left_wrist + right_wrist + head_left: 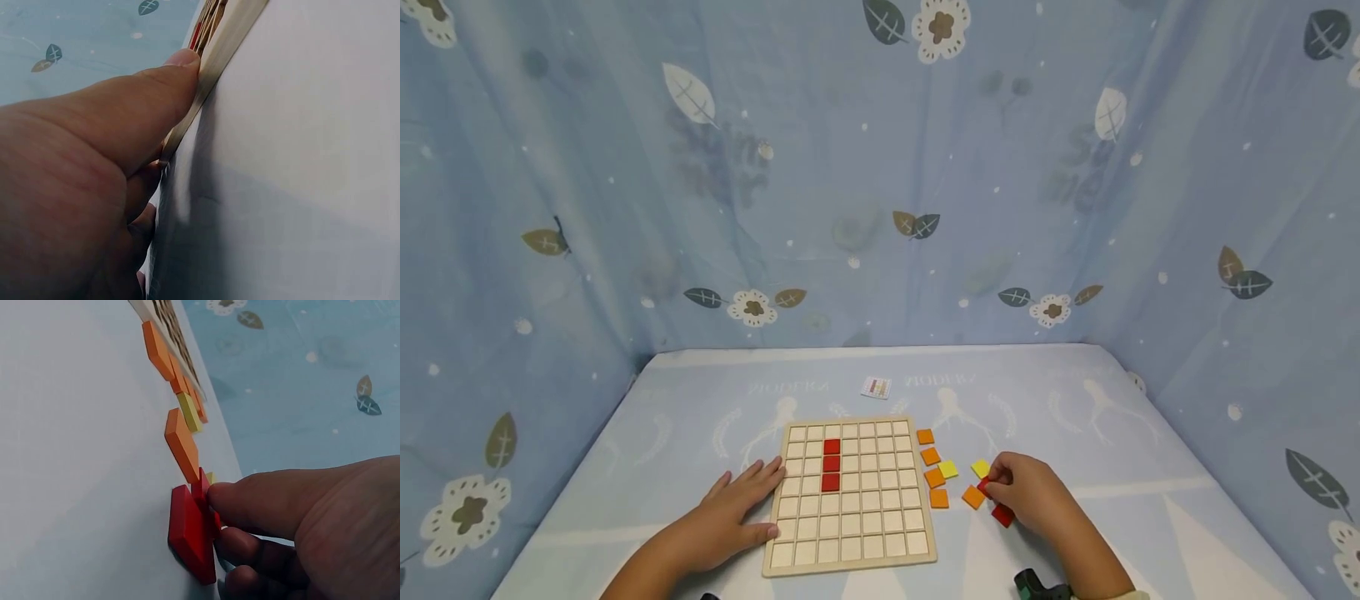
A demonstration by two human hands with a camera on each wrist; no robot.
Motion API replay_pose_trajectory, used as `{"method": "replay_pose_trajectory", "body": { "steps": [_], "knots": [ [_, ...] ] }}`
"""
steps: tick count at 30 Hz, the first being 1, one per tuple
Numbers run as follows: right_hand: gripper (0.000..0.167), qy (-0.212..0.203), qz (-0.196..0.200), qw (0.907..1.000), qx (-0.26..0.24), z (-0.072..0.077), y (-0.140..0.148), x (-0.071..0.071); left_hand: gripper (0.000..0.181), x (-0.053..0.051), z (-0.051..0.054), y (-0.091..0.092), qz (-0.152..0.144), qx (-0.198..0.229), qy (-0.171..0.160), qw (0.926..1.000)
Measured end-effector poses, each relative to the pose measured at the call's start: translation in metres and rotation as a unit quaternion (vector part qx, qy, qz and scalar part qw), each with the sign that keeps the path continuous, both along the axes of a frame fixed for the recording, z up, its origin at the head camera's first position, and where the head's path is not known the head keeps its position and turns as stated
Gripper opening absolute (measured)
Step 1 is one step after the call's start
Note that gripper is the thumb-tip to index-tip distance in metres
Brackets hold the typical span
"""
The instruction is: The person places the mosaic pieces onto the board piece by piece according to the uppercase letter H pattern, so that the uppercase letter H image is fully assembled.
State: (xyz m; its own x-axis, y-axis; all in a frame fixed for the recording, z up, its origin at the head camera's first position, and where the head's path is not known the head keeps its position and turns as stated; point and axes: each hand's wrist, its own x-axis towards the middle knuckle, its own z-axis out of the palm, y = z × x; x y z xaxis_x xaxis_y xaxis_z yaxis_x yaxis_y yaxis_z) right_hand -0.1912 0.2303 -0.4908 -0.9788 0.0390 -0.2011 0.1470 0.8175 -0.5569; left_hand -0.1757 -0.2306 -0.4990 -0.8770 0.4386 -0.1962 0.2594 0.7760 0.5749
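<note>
Pinching a small red square tile (982,487), likely wood, right of the pale wooden grid board (872,524), the fingers of the right hand (1028,493) hold a probably light, stiff piece best taken by opposite edges, while the left hand (730,515), fingers extended, touches the board.

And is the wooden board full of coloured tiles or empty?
Mostly empty: only three red tiles sit in the wooden board, in one column, and its other visible squares look plain.
</note>
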Motion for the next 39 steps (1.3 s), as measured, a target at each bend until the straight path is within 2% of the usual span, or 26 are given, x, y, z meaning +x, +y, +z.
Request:
{"method": "replay_pose_trajectory", "body": {
  "steps": [7,23,30,39],
  "knots": [
    [0.011,-0.013,0.000,0.9999,0.009,0.002,0.008,-0.001,0.092,0.000,0.002,0.001,0.001,0.000,0.000,1.0000],
    [0.008,-0.015,0.003,0.9990,-0.041,0.002,0.011,-0.003,0.092,-0.001,0.002,-0.001,0.007,-0.001,0.004,1.0000],
    [0.020,-0.027,-0.002,0.9990,-0.036,0.001,0.011,-0.003,0.092,0.000,0.002,0.000,0.010,-0.001,0.001,0.9999],
    [0.013,-0.005,-0.013,0.9986,-0.050,-0.001,0.012,-0.001,0.093,0.000,0.001,0.001,0.010,-0.005,-0.002,0.9999]
  ]
}}
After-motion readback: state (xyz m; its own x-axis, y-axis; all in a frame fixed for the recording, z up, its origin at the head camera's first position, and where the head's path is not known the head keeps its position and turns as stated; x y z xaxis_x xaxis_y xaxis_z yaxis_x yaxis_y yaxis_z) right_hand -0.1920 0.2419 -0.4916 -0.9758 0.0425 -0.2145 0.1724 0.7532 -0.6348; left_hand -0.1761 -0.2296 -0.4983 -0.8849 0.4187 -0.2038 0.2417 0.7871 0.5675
